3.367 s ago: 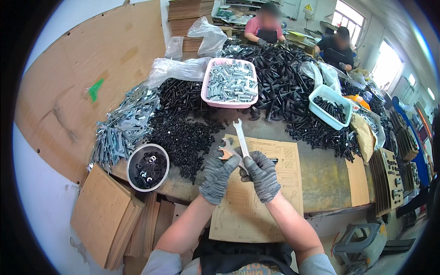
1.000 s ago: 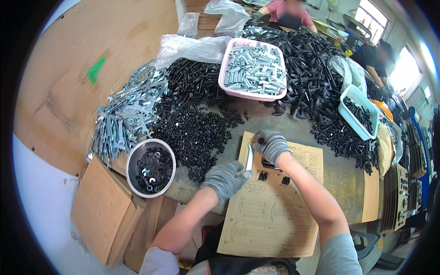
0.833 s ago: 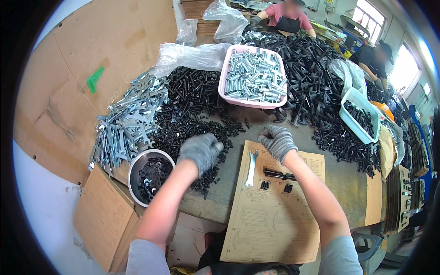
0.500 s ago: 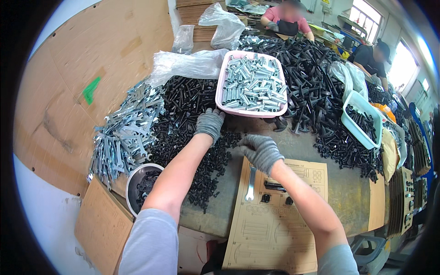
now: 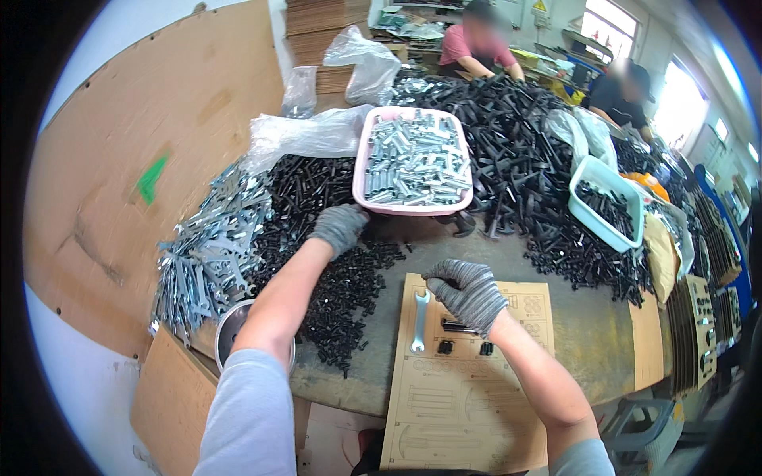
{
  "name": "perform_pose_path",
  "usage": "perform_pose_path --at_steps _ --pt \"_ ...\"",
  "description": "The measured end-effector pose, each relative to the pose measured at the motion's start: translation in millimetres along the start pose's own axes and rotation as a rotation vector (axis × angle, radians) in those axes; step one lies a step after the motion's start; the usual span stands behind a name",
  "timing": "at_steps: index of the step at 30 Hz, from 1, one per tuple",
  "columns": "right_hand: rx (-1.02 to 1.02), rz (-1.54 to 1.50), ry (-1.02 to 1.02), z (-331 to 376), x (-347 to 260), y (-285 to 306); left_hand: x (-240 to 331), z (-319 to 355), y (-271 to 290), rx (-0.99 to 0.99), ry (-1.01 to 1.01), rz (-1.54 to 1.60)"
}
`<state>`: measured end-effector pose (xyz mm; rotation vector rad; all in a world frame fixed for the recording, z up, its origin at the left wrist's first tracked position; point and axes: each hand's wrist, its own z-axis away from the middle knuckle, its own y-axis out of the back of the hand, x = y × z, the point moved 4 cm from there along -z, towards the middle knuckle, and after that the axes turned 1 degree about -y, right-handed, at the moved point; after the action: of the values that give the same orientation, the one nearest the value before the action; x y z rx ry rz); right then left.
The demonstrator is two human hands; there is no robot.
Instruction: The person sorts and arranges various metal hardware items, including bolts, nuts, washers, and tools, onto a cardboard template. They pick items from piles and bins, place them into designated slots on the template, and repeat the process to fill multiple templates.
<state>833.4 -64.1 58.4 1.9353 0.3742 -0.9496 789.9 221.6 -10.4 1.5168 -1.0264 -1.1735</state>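
Wrench, in head view: flat on cardboard sheet, just beside my right hand. Right fingers curled; can't tell whether they grasp anything. My left hand at black hardware, beside pink tray; fingertips hidden, grip can't be told. Small black pieces right of wrench.

Tbl w/ cardbd sheet, blk parts heap, wrench pile.

One wide camera sits on the person's head, looking down and ahead over the table, close to the left hand at nine o'clock and right hand at four, with a window far off at two
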Motion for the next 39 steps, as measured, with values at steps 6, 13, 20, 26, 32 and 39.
perform_pose_path --at_steps 6,13,20,26,32,39 --pt "0.203 0.069 -0.146 21.2 39.0 56.6 31.9 42.2 72.9 0.488 0.154 1.028" --pt "0.089 -0.188 -0.16 51.3 12.1 65.7 191.5 35.7 143.1 0.238 0.084 1.641" --pt "0.163 0.001 -0.359 148.2 75.6 121.0 303.8 14.8 134.5 -0.238 0.018 1.653" --pt "0.002 0.602 -0.287 199.2 91.8 136.5 340.3 14.5 105.9 -0.206 -0.215 0.649" --pt "0.046 0.615 -0.256 207.3 99.5 111.6 370.3 22.6 94.4 -0.375 -0.23 0.405" --pt "0.203 0.359 -0.339 219.6 107.8 116.8 358.7 46.5 91.9 -0.22 -0.277 0.536"
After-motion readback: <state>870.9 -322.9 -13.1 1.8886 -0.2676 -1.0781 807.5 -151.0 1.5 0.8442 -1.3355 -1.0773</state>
